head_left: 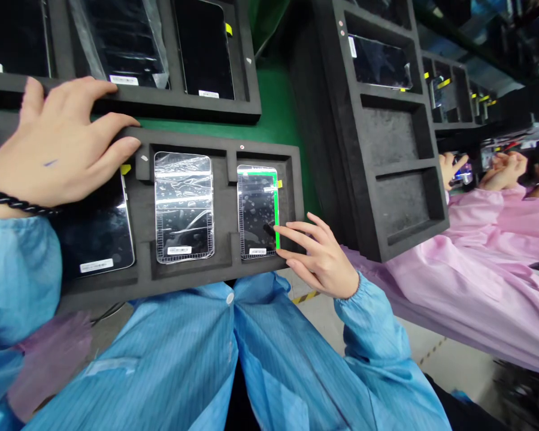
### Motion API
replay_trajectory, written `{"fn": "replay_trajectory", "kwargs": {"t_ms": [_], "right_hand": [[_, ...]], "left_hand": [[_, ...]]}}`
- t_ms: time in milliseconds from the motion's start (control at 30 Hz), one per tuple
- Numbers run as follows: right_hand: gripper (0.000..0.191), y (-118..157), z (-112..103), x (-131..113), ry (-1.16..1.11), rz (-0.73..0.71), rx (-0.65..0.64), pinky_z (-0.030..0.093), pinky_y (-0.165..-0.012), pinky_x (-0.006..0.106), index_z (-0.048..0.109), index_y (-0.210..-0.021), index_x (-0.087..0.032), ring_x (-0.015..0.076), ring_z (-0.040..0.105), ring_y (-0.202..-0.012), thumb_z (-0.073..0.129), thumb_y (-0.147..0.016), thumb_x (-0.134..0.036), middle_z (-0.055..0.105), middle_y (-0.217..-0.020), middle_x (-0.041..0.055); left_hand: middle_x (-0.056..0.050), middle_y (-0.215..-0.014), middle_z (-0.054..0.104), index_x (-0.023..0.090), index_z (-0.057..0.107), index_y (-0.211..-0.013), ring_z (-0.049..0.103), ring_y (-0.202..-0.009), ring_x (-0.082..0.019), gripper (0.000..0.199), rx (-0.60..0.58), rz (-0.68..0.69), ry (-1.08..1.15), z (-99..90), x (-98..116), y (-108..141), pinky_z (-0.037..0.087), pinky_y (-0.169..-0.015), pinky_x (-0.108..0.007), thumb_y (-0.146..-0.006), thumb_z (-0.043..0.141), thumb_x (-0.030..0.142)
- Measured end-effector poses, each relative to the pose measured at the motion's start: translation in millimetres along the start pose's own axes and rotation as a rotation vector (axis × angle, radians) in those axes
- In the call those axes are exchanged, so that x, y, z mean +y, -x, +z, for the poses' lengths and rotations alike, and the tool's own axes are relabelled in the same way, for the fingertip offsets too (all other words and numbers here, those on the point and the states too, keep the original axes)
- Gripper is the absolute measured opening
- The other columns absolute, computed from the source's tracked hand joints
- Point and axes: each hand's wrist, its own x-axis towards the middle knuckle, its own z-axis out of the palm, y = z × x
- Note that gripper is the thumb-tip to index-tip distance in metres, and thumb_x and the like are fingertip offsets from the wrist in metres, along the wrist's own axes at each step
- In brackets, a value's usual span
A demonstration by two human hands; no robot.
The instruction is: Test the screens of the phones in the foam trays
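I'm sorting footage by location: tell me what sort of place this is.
Probably an electronics factory: black foam trays hold labelled screens, and pink workwear shows alongside.

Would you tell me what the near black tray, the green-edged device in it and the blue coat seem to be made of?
Near black tray: probably foam, matte, given its thick, dull walls.
Green-edged device: glossy face, glass or plastic film, as light glints off it.
Blue coat: fabric, perhaps synthetic, slightly shiny, with fine stripes and folds.
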Motion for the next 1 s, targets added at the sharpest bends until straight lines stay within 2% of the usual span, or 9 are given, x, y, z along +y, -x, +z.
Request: {"fn": "replay_trajectory", "kwargs": {"t_ms": [133,333,600,767,867,1000], "right_hand": [[0.03,-8,-4,14,-0.08,-0.095,-0.034,0.041,-0.116,0.053,0.079,-0.1,-0.02,0.0245,0.058,-0.125,0.049,-0.099,-0.025,0.069,-0.135,0.0078],[0.035,-9,1,24,-0.124,-0.136,-0.05,0.039,-0.117,0.054,0.079,-0.101,-0.025,0.0237,0.057,-0.128,0.045,-0.101,-0.031,0.067,-0.138,0.0052],[0.038,-30,19,7,-0.131,-0.219,-0.036,0.03,-0.122,0.052,0.075,-0.11,-0.024,0.0222,0.052,-0.134,0.041,-0.104,-0.037,0.061,-0.145,0.0087],[0.04,-43,25,1,-0.126,-0.259,-0.062,0.023,-0.126,0.051,0.074,-0.106,-0.024,0.0209,0.05,-0.136,0.038,-0.105,-0.04,0.057,-0.149,0.0081],[0.041,-49,25,4,-0.138,-0.26,-0.063,0.022,-0.126,0.051,0.075,-0.103,-0.025,0.0211,0.049,-0.138,0.037,-0.105,-0.04,0.056,-0.151,0.0086],[0.039,-62,22,17,-0.103,-0.179,-0.093,0.021,-0.126,0.055,0.076,-0.11,-0.03,0.0236,0.046,-0.139,0.04,-0.104,-0.043,0.049,-0.156,0.0042]], "left_hand": [[-0.012,-0.164,0.025,0.012,0.057,-0.136,0.017,-0.153,-0.042,0.077,0.01,0.004,0.002,0.3,1,1,-0.001,-0.122,-0.063,-0.096,0.014,0.062],[-0.011,-0.163,0.026,0.01,0.056,-0.137,0.017,-0.153,-0.04,0.078,0.043,0.011,0.007,2.1,3,5,-0.002,-0.122,-0.06,-0.098,0.014,0.062],[-0.006,-0.165,0.023,0.016,0.054,-0.14,0.016,-0.154,-0.038,0.074,0.041,-0.001,0.016,2.8,3,5,-0.004,-0.123,-0.059,-0.099,0.014,0.062],[-0.007,-0.165,0.022,0.015,0.054,-0.141,0.016,-0.154,-0.04,0.073,0.033,0.006,0.025,2.1,0,3,-0.003,-0.122,-0.06,-0.098,0.016,0.06],[-0.01,-0.164,0.024,0.014,0.056,-0.139,0.017,-0.153,-0.041,0.076,0.004,-0.005,0.012,1.0,-1,1,-0.002,-0.122,-0.063,-0.097,0.016,0.063],[-0.014,-0.163,0.025,0.011,0.058,-0.135,0.018,-0.153,-0.043,0.077,0.003,-0.003,0.002,-0.7,0,0,-0.001,-0.122,-0.063,-0.097,0.015,0.063]]}}
